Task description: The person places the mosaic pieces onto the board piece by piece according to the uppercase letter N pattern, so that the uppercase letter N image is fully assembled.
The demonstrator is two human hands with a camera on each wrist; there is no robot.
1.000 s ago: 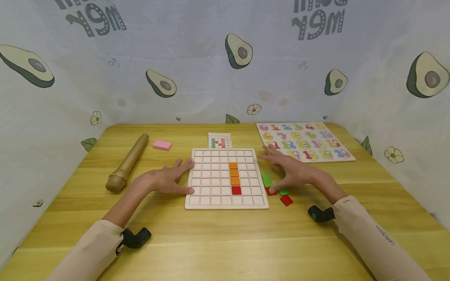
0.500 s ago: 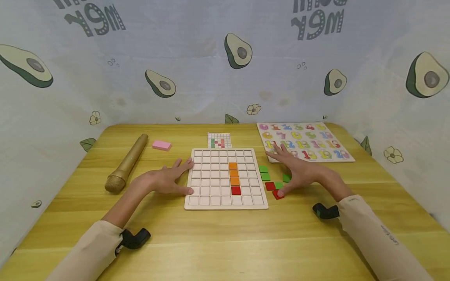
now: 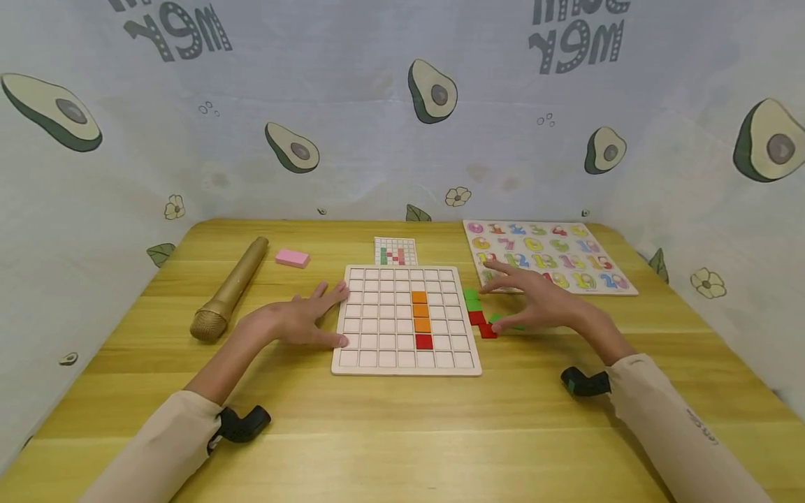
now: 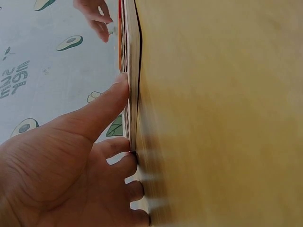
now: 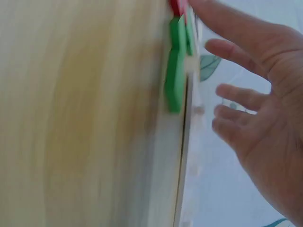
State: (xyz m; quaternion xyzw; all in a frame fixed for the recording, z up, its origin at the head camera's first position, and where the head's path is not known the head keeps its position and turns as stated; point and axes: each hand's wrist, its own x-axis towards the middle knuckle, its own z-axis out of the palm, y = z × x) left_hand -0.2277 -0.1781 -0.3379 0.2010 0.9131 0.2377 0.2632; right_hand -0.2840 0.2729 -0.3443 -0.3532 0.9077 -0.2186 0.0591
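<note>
A pale square grid board [image 3: 377, 356] lies on the table, with several orange tiles [image 3: 420, 311] and a red tile [image 3: 424, 341] in one column. My left hand [image 3: 295, 323] rests at its left edge, fingers spread, with the thumb over the rim in the left wrist view. Right of the board my right hand [image 3: 537, 299] hovers with extended fingers, its thumb tip right at a red tile [image 3: 487, 331]. Beside that tile are another red tile [image 3: 476, 318] and green tiles [image 3: 472, 300]. In the right wrist view, green tiles [image 5: 174, 80] lie below the hand, which is partly over them.
A small pattern card [image 3: 395, 251] lies behind the board. At the back right is a number puzzle board [image 3: 591, 262], partly under the right fingers in view. To the left are a gold microphone [image 3: 229, 290] and a pink block [image 3: 292, 258].
My right thumb has pushed a red tile away from me and left, beside the other tiles, which have also shifted. My left hand and the grid board have stayed put.
</note>
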